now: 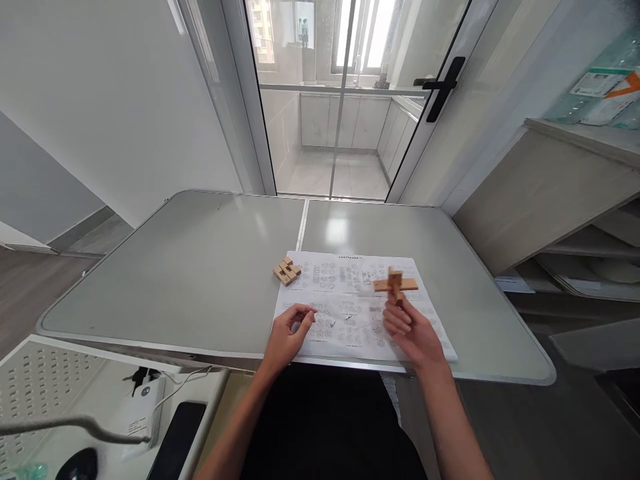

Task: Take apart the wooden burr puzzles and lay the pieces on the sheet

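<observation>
A cross-shaped wooden puzzle is held up above the printed sheet by the fingertips of my right hand, which grips its lower end. My left hand rests on the sheet's left edge with its fingers curled and thumb meeting forefinger; nothing shows in it. A second small wooden block cluster lies on the table at the sheet's far left corner, a little beyond my left hand.
The grey folding table stands before a glass sliding door. A wooden shelf unit is at the right. Low at the left, a white perforated surface carries a charger, cable, phone and mouse.
</observation>
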Demonstrator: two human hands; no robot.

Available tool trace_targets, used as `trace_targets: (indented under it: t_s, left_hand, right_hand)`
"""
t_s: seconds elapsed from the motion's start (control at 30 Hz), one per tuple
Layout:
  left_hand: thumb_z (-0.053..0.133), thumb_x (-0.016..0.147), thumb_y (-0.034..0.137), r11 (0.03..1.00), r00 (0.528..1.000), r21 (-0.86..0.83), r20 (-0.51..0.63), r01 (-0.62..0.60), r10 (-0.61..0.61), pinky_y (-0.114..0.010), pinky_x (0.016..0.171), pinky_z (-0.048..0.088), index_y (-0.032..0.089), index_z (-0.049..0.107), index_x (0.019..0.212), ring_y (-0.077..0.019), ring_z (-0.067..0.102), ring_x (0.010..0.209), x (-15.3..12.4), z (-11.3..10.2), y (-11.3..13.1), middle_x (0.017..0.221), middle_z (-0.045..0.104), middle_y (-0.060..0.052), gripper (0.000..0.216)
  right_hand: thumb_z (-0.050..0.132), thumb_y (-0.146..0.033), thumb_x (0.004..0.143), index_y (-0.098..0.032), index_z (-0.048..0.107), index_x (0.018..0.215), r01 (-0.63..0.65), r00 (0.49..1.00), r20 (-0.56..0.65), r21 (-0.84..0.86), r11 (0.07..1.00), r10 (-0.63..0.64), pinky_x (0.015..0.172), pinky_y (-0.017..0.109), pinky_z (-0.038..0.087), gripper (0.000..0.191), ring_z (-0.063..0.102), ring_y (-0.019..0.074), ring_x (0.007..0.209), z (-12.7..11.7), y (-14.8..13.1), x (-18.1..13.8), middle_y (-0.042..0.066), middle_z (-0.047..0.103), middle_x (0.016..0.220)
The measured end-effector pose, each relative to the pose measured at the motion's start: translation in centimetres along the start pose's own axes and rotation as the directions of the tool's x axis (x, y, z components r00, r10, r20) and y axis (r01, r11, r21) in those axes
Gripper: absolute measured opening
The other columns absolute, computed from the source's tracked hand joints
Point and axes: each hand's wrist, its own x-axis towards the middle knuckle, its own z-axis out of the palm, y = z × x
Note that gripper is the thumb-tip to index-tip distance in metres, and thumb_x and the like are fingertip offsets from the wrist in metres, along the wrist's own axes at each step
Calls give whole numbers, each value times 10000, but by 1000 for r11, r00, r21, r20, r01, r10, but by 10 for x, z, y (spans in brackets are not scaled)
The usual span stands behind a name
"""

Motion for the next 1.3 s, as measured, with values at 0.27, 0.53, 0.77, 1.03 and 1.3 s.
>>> trace_targets:
  t_s: [0.27,0.53,0.77,1.03,1.3]
  left_hand:
    - [880,776,413,952,942,140,241,-272,234,-473,1127,467,287,444,1529,-349,446,1447,-4,-2,6,1577,453,-135,879]
    - [934,707,420,919,893,154,339,-362,295,-498,1153,468,343,312,1596,-335,531,1370,-8,0,1,1577,430,-137,1087]
    - [962,656,460,917,894,115,299,-381,334,-456,1101,498,311,466,1475,-325,575,1306,-10,0,0,1433,571,-120,969]
    - [958,641,463,931,924,132,232,-340,305,-428,993,545,276,473,1459,-297,668,1135,-14,1,-8,1301,665,-104,969]
    - [957,640,474,955,934,124,273,-271,230,-405,1016,534,325,352,1587,-273,685,1124,-14,0,-5,1243,692,-71,1134]
  right_hand:
    - [663,-615,961,-203,503,791,-328,872,153,-521,788,465,438,203,282,473,313,57,442,38,28,-16,-89,407,560]
    - [607,-623,978,-205,502,757,-344,794,232,-591,729,563,387,197,264,484,304,49,379,52,44,-11,-107,406,487]
    - [600,-588,968,-213,445,645,-426,773,236,-495,757,589,350,183,201,518,251,40,351,51,45,-11,-110,345,430]
    - [536,-560,984,-224,413,625,-483,728,321,-385,786,605,322,172,170,508,209,36,327,57,49,-7,-111,319,422]
    - [533,-543,985,-230,423,697,-526,709,281,-399,751,646,320,169,136,439,152,40,338,52,44,-4,-131,302,430]
